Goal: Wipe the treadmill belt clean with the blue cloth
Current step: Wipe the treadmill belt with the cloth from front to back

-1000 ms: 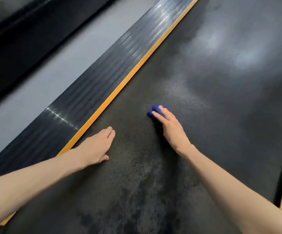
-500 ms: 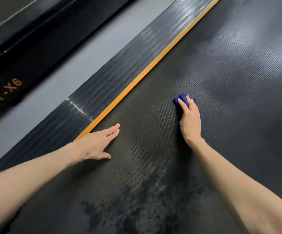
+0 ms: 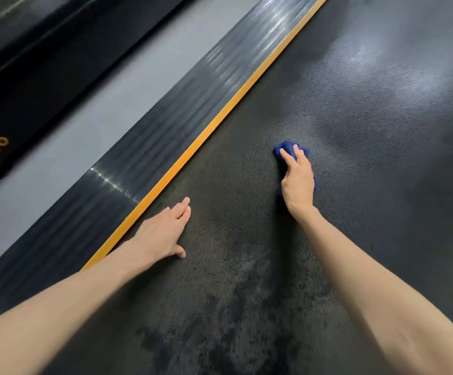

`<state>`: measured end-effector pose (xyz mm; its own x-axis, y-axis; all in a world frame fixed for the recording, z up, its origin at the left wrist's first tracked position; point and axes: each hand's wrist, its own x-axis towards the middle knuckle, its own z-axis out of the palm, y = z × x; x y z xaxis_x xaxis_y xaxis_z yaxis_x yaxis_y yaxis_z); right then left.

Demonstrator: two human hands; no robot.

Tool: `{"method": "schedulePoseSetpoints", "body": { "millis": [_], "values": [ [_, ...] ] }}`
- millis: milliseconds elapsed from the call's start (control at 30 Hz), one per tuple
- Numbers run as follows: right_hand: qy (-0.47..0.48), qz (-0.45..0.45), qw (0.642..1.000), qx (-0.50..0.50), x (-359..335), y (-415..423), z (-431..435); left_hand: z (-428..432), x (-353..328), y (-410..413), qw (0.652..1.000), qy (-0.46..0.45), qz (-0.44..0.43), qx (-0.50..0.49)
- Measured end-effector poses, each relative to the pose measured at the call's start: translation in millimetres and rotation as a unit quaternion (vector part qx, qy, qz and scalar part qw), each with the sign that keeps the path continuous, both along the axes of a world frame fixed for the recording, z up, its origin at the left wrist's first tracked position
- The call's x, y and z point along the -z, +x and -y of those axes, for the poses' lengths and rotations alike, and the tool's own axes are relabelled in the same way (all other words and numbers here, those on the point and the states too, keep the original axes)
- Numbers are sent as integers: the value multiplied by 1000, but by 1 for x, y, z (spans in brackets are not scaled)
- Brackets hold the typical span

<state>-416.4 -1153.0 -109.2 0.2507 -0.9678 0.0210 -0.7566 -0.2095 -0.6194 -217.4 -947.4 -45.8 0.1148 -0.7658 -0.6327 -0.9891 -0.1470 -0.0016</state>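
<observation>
Your right hand (image 3: 297, 182) has its grip closed over the blue cloth (image 3: 287, 146). The cloth is bunched into a wad under your palm and fingers and pressed onto the treadmill belt (image 3: 369, 163), roughly midway between the belt's left and right edges. Only the front of the wad and a sliver by the heel of your hand show. Bunching it this way probably lets you bear down on one small patch of the textured surface.

Your left hand (image 3: 163, 234) holds nothing. Its grip is wide, with the fingers straight and the palm down on the belt just inside the left edge, most likely propping your weight as you lean forward.

Beside that hand runs an orange strip (image 3: 220, 117), then the ribbed side rail (image 3: 165, 125), the grey floor (image 3: 57, 125) and a neighbouring black machine (image 3: 30, 85) with lettering ending "X6". The only thing on the belt near the cloth is your own left hand, well apart from it. Dark blotches (image 3: 233, 320) mark the belt between your forearms, toward its near end. Whether they are damp or dirt cannot be told, but that stretch may need more passes.
</observation>
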Motion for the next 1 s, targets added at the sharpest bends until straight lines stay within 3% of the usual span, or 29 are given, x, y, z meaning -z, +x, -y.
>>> {"method": "schedulePoseSetpoints", "body": {
  "millis": [233,400,567,833,1000],
  "values": [
    [92,-64,993,-26,-23,-7,-87,-8,-2,-10,999,-35,-19,-30],
    [168,-156,973,-21,-52,-7,-179,-67,-8,-15,992,-85,-13,87],
    [257,-270,926,-52,-77,2,-240,-115,-13,-16,996,21,-75,41],
    [238,-205,948,-58,-80,-1,-269,-120,-11,-3,984,131,-105,-51],
    [200,-187,961,-38,-65,-7,-275,-107,-26,-17,998,57,-30,-24]
  ]
}}
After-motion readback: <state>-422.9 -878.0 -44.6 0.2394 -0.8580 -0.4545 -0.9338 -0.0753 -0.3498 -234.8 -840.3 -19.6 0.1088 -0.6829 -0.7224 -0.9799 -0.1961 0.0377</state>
